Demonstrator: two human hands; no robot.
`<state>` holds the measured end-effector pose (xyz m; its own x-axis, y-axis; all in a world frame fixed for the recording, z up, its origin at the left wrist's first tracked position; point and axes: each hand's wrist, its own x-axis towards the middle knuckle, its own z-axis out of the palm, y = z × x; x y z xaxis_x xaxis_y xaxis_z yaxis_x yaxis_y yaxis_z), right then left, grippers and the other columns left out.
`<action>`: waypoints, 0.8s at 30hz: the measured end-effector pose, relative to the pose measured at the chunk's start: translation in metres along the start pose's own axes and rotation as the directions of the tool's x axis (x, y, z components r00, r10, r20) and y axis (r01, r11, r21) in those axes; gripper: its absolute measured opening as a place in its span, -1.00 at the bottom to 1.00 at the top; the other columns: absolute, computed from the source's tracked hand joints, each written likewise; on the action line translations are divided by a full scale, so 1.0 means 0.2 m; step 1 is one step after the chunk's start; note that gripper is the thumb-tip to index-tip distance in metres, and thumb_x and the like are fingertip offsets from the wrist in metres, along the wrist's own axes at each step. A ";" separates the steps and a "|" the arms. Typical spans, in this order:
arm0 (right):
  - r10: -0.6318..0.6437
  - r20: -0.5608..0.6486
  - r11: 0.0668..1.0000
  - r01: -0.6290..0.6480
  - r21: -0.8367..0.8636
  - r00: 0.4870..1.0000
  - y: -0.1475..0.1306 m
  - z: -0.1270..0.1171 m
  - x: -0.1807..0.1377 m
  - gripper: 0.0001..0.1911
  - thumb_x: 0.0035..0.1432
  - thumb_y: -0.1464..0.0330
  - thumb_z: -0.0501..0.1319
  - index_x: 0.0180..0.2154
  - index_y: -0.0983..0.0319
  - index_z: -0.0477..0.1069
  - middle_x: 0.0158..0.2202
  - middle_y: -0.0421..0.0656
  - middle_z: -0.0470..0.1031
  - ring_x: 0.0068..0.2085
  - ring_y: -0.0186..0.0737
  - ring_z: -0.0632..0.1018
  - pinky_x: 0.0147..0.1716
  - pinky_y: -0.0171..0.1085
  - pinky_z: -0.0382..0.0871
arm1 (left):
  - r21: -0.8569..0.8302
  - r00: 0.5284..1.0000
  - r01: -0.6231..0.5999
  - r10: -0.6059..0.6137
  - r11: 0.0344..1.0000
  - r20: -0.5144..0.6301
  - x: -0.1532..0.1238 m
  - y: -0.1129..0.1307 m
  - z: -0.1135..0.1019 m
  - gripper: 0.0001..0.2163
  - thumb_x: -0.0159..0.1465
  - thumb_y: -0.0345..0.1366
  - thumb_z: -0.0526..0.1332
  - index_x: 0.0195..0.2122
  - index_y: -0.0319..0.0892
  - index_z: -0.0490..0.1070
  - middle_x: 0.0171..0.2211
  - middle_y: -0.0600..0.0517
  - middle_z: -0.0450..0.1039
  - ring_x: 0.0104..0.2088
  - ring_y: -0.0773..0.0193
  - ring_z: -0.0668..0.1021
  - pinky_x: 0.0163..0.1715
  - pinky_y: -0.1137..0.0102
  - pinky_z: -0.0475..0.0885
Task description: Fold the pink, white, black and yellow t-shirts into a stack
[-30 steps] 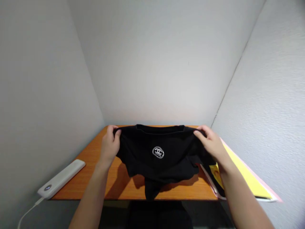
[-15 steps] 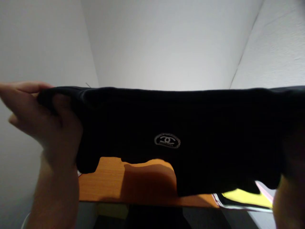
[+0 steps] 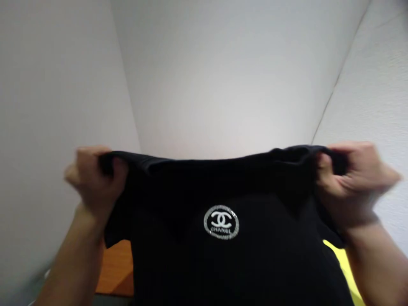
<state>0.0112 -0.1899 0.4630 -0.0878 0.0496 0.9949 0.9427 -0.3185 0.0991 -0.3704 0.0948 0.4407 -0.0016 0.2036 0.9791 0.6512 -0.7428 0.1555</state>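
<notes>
A black T-shirt (image 3: 223,255) with a round white logo on its chest hangs in the air in front of me, filling the lower middle of the view. My left hand (image 3: 95,182) is closed on its left shoulder. My right hand (image 3: 350,187) is closed on its right shoulder and is slightly smeared by motion. The shirt hangs straight down between both hands and hides most of the table behind it.
A strip of the orange wooden table (image 3: 116,272) shows at the lower left under the shirt. A yellow sheet (image 3: 342,263) peeks out at the lower right. White walls close in on the left, back and right.
Both hands have lifted the shirt off the table and up in front of me, so it now hangs full length. The white device on the left is out of sight.
</notes>
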 end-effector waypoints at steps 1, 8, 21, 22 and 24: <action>-0.043 0.065 0.999 0.043 -0.004 0.997 -0.01 0.13 0.00 -0.65 0.34 0.12 0.04 -0.19 0.24 0.43 -0.37 -0.08 0.46 -0.41 -0.24 0.44 -0.43 -0.27 0.21 | 0.106 0.999 -0.029 0.028 0.994 0.016 0.02 0.00 0.10 -0.69 0.29 -0.01 0.07 -0.21 -0.17 0.34 -0.35 -0.04 0.37 -0.31 0.15 0.49 -0.33 0.29 0.34; 0.010 0.758 0.993 0.080 -0.081 0.652 -0.04 0.96 -0.39 -0.66 0.35 0.25 0.01 -0.04 0.36 0.34 -0.10 0.12 0.42 -0.08 0.01 0.43 -0.13 -0.15 0.24 | 0.235 0.693 -0.171 -0.052 0.957 0.719 -0.23 0.04 0.79 -0.67 0.39 -0.24 -0.03 0.10 -0.29 0.25 0.06 -0.27 0.36 0.10 -0.02 0.39 0.02 0.14 0.30; 0.202 0.979 0.961 -0.191 -0.199 0.001 -0.30 1.19 -1.43 -0.21 0.29 -0.11 -0.26 0.36 0.21 -0.09 0.40 -0.03 -0.24 0.37 0.11 -0.20 0.25 0.10 -0.25 | 0.124 0.239 -0.108 -0.095 0.986 0.966 -1.22 0.07 1.08 -0.42 0.38 0.05 -0.26 0.34 -0.07 0.03 0.37 -0.01 -0.08 0.36 0.08 0.01 0.27 0.03 0.01; 0.197 0.980 0.961 -0.198 -0.193 -0.003 -0.27 1.22 -1.45 -0.20 0.28 -0.12 -0.26 0.37 0.19 -0.11 0.40 -0.06 -0.26 0.37 0.08 -0.22 0.26 0.09 -0.28 | 0.126 0.239 -0.102 -0.099 0.987 0.966 -1.22 0.06 1.11 -0.42 0.38 0.06 -0.27 0.34 -0.05 0.02 0.38 0.01 -0.10 0.37 0.10 -0.01 0.28 0.04 -0.01; 0.197 0.980 0.961 -0.201 -0.193 0.001 -0.22 1.29 -1.46 -0.20 0.27 -0.13 -0.26 0.37 0.17 -0.12 0.41 -0.10 -0.28 0.38 0.05 -0.23 0.27 0.06 -0.30 | 0.134 0.243 -0.092 -0.108 0.987 0.964 -1.22 0.05 1.16 -0.41 0.38 0.07 -0.29 0.35 -0.05 0.01 0.38 0.02 -0.11 0.37 0.12 -0.04 0.29 0.05 -0.04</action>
<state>0.0790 0.0537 0.1629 0.5010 0.8654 0.0016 0.8611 -0.4984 -0.1008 -0.1867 0.1860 0.1730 0.6609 0.7445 0.0945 0.7441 -0.6665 0.0463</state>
